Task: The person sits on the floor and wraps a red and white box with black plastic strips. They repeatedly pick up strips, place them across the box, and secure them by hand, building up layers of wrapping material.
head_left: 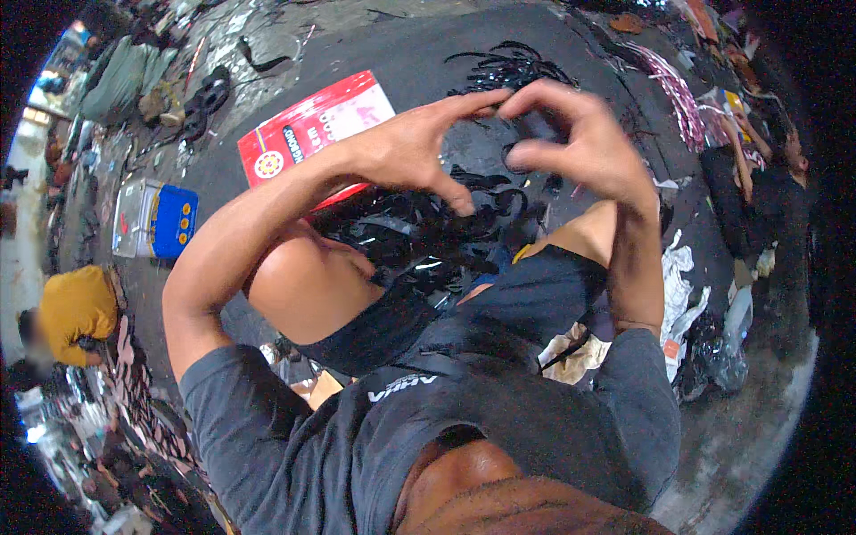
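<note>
My left hand is raised over my lap, its fingers stretched out and its thumb spread well away from them. Facing it, my right hand curves its fingers, with a wide gap between them and the thumb. The fingertips of both hands meet or nearly meet at the top, making a ring shape. A small dark spot shows at my right thumb's tip; I cannot tell what it is. Below the hands, a tangle of shiny black strips lies between my legs. Another bunch of black strips lies beyond my fingers.
A red and white printed packet lies beyond my left forearm. Farther left stands a clear and blue container. A person in yellow is at the left edge, another person at the right, near pink strips. Crumpled plastic lies at right.
</note>
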`<state>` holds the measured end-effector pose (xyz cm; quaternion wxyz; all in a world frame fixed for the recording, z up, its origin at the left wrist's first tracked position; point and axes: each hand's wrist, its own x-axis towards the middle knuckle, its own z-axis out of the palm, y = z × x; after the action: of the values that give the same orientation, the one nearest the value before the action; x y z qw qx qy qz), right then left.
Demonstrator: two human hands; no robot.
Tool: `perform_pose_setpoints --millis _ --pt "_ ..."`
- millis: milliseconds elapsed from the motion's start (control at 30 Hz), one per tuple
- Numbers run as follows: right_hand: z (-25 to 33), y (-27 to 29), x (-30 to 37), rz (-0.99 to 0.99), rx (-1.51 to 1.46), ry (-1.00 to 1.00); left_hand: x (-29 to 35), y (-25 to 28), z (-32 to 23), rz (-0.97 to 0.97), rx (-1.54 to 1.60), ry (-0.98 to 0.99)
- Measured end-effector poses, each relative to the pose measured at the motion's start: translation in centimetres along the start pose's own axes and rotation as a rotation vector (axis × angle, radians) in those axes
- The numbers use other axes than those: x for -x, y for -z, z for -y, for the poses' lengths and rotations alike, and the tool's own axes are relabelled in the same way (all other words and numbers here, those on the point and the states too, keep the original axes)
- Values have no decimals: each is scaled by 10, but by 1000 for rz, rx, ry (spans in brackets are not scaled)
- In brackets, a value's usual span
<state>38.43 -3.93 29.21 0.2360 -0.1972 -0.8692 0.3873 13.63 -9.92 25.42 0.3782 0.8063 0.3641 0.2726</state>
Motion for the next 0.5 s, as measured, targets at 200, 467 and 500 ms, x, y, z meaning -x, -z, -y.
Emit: perform_pose_setpoints --millis 200,467,500 --pt "-5 -22 -37 -57 -109 65 1 13 4 -93 344 68" --pt "-74 23 -66 -224 -197 -240 133 113 38 -345 37 362" --pt "-87 23 -71 -226 -214 -300 158 121 51 -388 40 413"
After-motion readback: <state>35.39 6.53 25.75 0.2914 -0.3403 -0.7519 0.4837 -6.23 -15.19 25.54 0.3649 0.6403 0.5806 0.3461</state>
